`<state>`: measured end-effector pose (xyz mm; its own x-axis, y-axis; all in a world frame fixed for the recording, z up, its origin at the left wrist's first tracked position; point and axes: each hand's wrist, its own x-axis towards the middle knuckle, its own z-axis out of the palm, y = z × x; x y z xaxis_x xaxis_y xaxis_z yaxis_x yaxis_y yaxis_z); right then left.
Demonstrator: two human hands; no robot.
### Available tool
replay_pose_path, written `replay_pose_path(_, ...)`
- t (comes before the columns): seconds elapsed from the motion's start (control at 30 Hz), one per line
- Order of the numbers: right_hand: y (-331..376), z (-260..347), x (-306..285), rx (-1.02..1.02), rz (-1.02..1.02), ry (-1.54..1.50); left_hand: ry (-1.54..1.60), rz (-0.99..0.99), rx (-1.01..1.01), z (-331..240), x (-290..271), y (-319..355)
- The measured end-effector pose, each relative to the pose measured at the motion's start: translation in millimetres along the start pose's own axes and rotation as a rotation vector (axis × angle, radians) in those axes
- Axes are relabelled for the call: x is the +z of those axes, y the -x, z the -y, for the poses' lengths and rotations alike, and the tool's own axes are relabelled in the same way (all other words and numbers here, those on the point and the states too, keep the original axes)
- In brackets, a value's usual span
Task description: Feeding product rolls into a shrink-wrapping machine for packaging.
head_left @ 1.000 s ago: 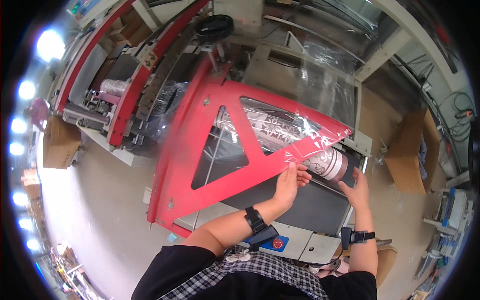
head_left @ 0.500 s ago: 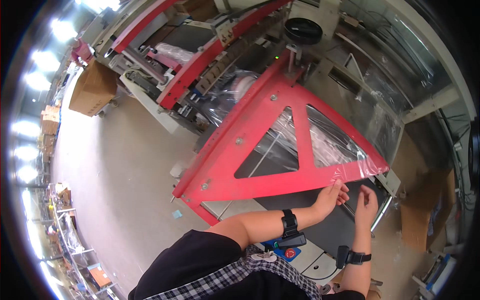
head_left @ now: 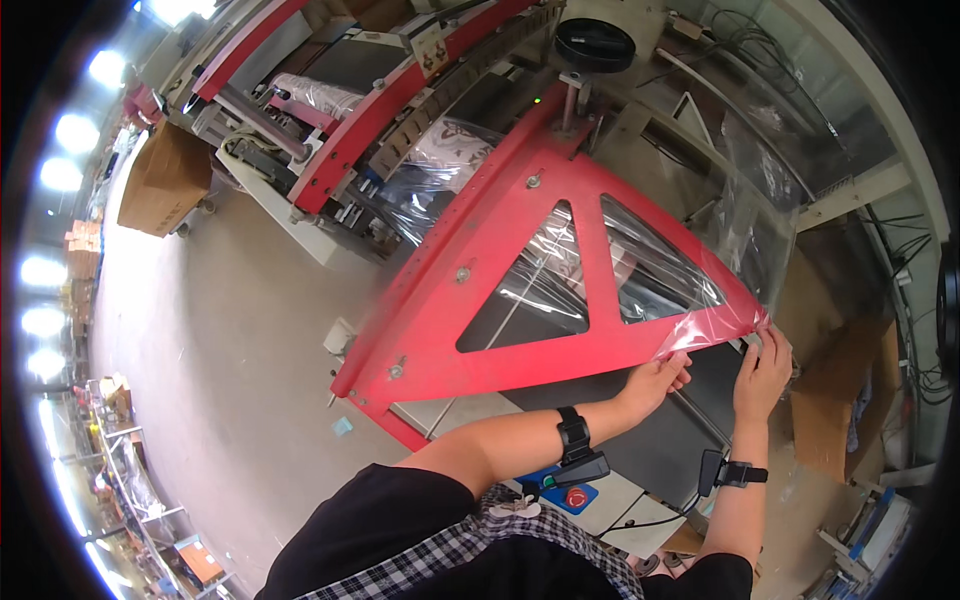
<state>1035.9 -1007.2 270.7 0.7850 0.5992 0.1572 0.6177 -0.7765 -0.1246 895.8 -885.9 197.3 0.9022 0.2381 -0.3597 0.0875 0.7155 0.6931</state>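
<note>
A red triangular metal plate with two cut-out windows lies in front of me, its tip to the right. Clear plastic film wraps over that tip. At the plate's near edge my left hand is closed, thumb and fingers pinching the film's edge. My right hand has its fingertips together on the film at the tip. A pale patterned bundle lies under film beyond the plate. More film shows through the windows, over a dark belt.
A red-framed machine stands at the upper left, with a black handwheel at the top. A red stop button sits close to my body. Cardboard boxes stand at the left and right.
My right hand has moved up and right, onto the film at the plate's tip. The patterned bundle has shifted toward the upper left, mostly out of the windows. My left hand stays at the edge.
</note>
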Motion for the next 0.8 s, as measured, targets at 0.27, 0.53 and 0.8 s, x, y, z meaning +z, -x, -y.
replay_pose_path(0.27,-5,-2,11,-0.092,-0.045,0.007,-0.015,-0.007,-0.087,12,5,-14)
replay_pose_path(0.53,-12,-2,23,-0.199,-0.009,-0.068,-0.031,-0.079,-0.034,13,11,-24)
replay_pose_path(0.8,-7,1,21,-0.308,0.055,0.009,-0.056,-0.074,0.003,35,19,-45)
